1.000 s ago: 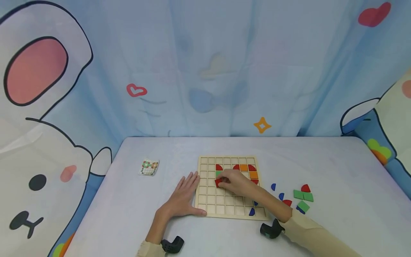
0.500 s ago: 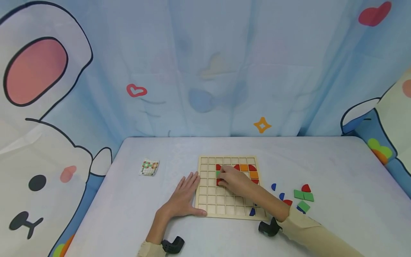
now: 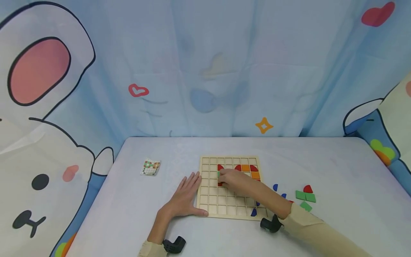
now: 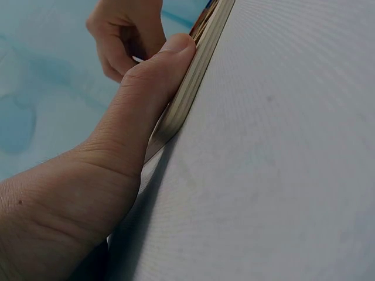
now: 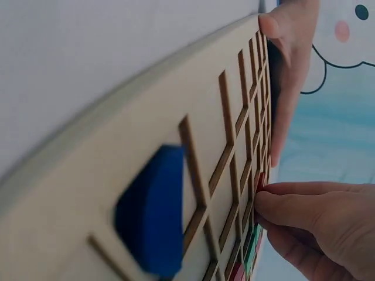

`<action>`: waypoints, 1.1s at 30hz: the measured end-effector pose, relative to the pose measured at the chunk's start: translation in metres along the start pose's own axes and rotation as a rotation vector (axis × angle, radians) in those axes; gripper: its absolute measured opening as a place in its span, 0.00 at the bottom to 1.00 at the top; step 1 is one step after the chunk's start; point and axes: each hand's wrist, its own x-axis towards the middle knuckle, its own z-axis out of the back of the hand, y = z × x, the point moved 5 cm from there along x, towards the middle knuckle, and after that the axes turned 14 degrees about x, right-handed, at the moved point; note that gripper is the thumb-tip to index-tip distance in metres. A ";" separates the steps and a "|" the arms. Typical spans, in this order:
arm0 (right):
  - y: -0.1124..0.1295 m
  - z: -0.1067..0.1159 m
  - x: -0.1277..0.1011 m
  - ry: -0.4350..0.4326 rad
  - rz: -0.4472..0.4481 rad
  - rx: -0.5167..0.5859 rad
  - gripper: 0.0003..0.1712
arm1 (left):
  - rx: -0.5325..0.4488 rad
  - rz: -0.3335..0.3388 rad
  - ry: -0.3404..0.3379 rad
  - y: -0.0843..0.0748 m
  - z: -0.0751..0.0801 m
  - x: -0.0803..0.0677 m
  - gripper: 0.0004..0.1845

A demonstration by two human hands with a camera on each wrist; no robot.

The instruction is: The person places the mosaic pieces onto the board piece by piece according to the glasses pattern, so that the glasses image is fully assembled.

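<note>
A wooden grid board [image 3: 224, 207] lies on the table. My left hand [image 3: 185, 195] lies flat beside its left side, thumb [image 4: 158, 76] against the near edge. My right hand [image 3: 223, 179] reaches across the board, its curled fingertips [image 5: 293, 211] pinching a red piece [image 3: 220, 184] in a cell just below a green piece [image 3: 218, 174]. Red pieces [image 3: 238, 167] and orange pieces [image 3: 245, 167] fill cells near the far edge. A blue piece [image 5: 152, 219] sits in a near-edge cell.
Loose pieces lie on the table to the right of the board: blue ones [image 3: 275, 187], a red one [image 3: 308, 189] and green ones [image 3: 305, 196]. A small pattern card [image 3: 150, 167] lies to the left. A printed curtain hangs behind the table.
My right hand has edged up and left over the board, and the red piece under its fingertips now shows less. The left hand has stayed put.
</note>
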 end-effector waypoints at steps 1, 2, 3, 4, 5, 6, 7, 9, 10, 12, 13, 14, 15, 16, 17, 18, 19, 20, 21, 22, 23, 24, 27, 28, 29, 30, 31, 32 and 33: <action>0.000 0.000 -0.001 0.007 0.009 -0.010 0.04 | 0.001 -0.003 -0.003 0.000 0.000 0.000 0.65; 0.000 0.001 -0.001 0.008 0.024 -0.029 0.05 | -0.001 -0.002 -0.003 -0.001 0.000 0.000 0.65; 0.000 0.001 -0.002 0.006 0.038 -0.045 0.05 | 0.002 -0.004 -0.005 -0.001 0.000 0.000 0.65; 0.000 0.001 -0.003 0.002 0.055 -0.065 0.05 | 0.001 -0.005 -0.008 -0.001 0.000 0.000 0.65; 0.000 0.002 -0.003 -0.001 0.068 -0.082 0.05 | 0.002 -0.004 -0.008 -0.001 0.000 0.000 0.65; 0.001 0.002 -0.003 -0.005 0.076 -0.094 0.05 | 0.000 -0.005 -0.008 -0.001 0.000 0.000 0.65; 0.001 0.001 -0.003 -0.007 0.084 -0.107 0.05 | 0.002 -0.006 -0.007 -0.001 0.000 0.000 0.65; 0.001 0.001 -0.003 -0.007 0.095 -0.130 0.04 | 0.008 0.000 0.004 -0.001 -0.001 0.001 0.66; 0.001 0.000 -0.003 -0.007 0.095 -0.136 0.04 | 0.014 0.002 0.007 -0.001 -0.001 0.001 0.66; 0.001 -0.001 -0.002 -0.003 0.091 -0.139 0.03 | 0.018 0.008 0.014 0.000 -0.002 0.001 0.66; 0.001 -0.001 -0.002 0.001 0.087 -0.139 0.02 | 0.022 0.011 0.016 0.000 -0.002 0.001 0.66; 0.001 -0.001 -0.002 0.003 0.085 -0.139 0.02 | 0.021 0.015 0.019 0.000 -0.002 0.001 0.66; 0.001 -0.001 -0.002 0.005 0.082 -0.137 0.03 | 0.019 0.017 0.019 0.000 -0.002 0.001 0.66; 0.001 -0.001 -0.002 0.007 0.079 -0.133 0.02 | 0.020 0.019 0.018 0.001 -0.003 0.001 0.66; 0.001 -0.001 -0.002 0.004 0.084 -0.124 0.03 | 0.015 0.022 0.019 0.001 -0.002 0.001 0.66; 0.001 0.000 -0.003 -0.002 0.084 -0.113 0.03 | 0.016 0.023 0.019 0.001 -0.003 0.001 0.66; 0.001 0.002 -0.004 -0.013 0.083 -0.098 0.03 | 0.017 0.024 0.020 0.001 -0.003 0.001 0.66; 0.001 0.004 -0.007 -0.027 0.082 -0.080 0.04 | 0.016 0.023 0.020 0.001 -0.003 0.001 0.65; 0.001 0.006 -0.009 -0.047 0.086 -0.060 0.05 | 0.017 0.023 0.020 0.001 -0.003 0.001 0.65; 0.001 0.008 -0.013 -0.072 0.099 -0.042 0.05 | 0.018 0.023 0.020 0.000 -0.003 0.002 0.65; 0.000 0.011 -0.016 -0.094 0.110 -0.028 0.07 | 0.017 0.023 0.018 0.000 -0.003 0.002 0.65; -0.001 0.013 -0.021 -0.116 0.114 -0.022 0.08 | 0.017 0.024 0.019 0.000 -0.003 0.002 0.65; -0.006 0.020 -0.037 -0.171 0.128 -0.036 0.10 | 0.016 0.026 0.018 0.000 -0.002 0.002 0.65; -0.008 0.023 -0.043 -0.182 0.124 -0.045 0.11 | 0.013 0.026 0.018 -0.001 -0.002 0.001 0.66; -0.012 0.025 -0.049 -0.185 0.107 -0.054 0.12 | 0.012 0.023 0.013 -0.001 -0.002 0.001 0.66; -0.016 0.026 -0.055 -0.190 0.089 -0.061 0.12 | 0.012 0.021 0.010 -0.001 -0.002 0.001 0.66; -0.022 0.028 -0.061 -0.192 0.069 -0.063 0.12 | 0.011 0.019 0.007 -0.001 -0.001 0.001 0.66; -0.027 0.030 -0.067 -0.191 0.040 -0.064 0.13 | 0.012 0.016 0.003 -0.002 -0.001 0.001 0.66; -0.034 0.032 -0.073 -0.193 0.011 -0.064 0.13 | 0.011 0.014 0.000 -0.002 0.000 0.000 0.66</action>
